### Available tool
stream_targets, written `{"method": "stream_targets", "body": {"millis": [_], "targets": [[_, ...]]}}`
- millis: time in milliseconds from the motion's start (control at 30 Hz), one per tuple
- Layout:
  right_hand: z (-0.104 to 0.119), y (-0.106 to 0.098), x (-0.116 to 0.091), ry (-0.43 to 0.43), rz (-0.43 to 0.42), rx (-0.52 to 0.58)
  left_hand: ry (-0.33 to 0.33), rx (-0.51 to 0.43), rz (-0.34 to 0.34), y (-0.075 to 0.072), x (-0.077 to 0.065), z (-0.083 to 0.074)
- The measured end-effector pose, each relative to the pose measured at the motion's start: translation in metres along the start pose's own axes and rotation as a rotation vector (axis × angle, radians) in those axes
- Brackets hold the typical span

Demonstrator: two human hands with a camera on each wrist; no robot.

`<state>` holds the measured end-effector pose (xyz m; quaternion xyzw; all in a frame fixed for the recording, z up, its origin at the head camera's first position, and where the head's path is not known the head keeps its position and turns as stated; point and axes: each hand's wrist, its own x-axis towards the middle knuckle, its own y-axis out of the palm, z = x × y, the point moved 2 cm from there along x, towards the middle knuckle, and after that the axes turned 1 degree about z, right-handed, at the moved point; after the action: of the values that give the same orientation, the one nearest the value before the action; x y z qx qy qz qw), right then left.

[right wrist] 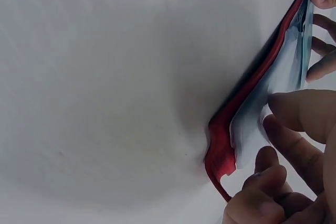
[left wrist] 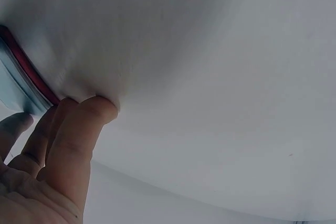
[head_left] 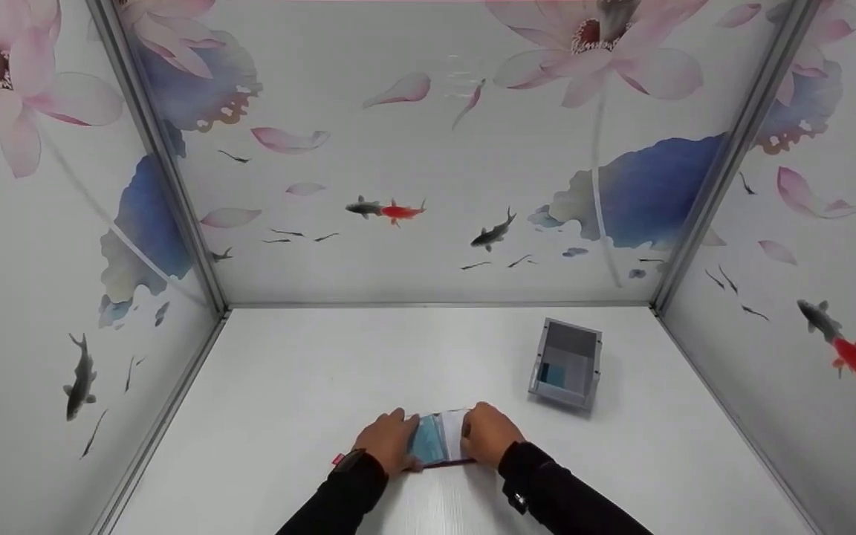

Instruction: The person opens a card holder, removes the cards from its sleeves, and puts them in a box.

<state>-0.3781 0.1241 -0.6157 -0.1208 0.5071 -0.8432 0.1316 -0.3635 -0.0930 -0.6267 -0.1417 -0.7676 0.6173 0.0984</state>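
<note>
A small red-covered card holder (right wrist: 224,142) lies spread on the white table, seen in the head view between both hands. Its left side shows a teal page (head_left: 428,440); the right side shows a whitish, clear-looking sleeve (right wrist: 278,77). My left hand (head_left: 389,440) holds the holder's left end, thumb and fingers at its edges. In the left wrist view, fingers (left wrist: 73,140) of that hand touch the table beside the red edge. My right hand (head_left: 491,433) pinches the sleeve between thumb and index finger, the other fingers curled. Whatever lies inside the sleeve is unclear.
A grey plastic box (head_left: 593,379) stands on the table at the right, beyond the right hand, with a teal patch (head_left: 553,374) visible inside. Printed panels (head_left: 428,275) in metal framing wall in the white table (head_left: 339,357) at back and sides.
</note>
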Motion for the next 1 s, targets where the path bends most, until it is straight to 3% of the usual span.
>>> {"method": "stream_targets", "body": {"millis": [167,333,500,533,700,867,1000], "targets": [[0.002,0.001,0.003,-0.034,-0.029,0.019,0.003,-0.01,0.01,-0.001,0.0,0.0],[0.007,0.006,0.006,-0.085,-0.005,0.039,0.031,0.009,-0.012,0.004,0.002,0.004],[0.009,0.014,0.011,-0.067,0.01,0.148,0.041,0.01,-0.03,0.008,0.004,0.007],[-0.001,0.023,0.016,-0.088,-0.01,0.169,0.044,0.011,-0.033,0.008,0.005,0.007],[0.002,0.024,0.02,-0.062,-0.008,0.282,0.043,0.013,-0.036,0.01,0.005,0.007],[0.016,0.014,0.015,0.029,0.072,0.399,0.017,0.023,-0.035,0.011,0.007,0.008],[0.019,0.013,0.011,0.042,0.095,0.456,0.008,0.032,-0.037,0.013,0.009,0.008]]}}
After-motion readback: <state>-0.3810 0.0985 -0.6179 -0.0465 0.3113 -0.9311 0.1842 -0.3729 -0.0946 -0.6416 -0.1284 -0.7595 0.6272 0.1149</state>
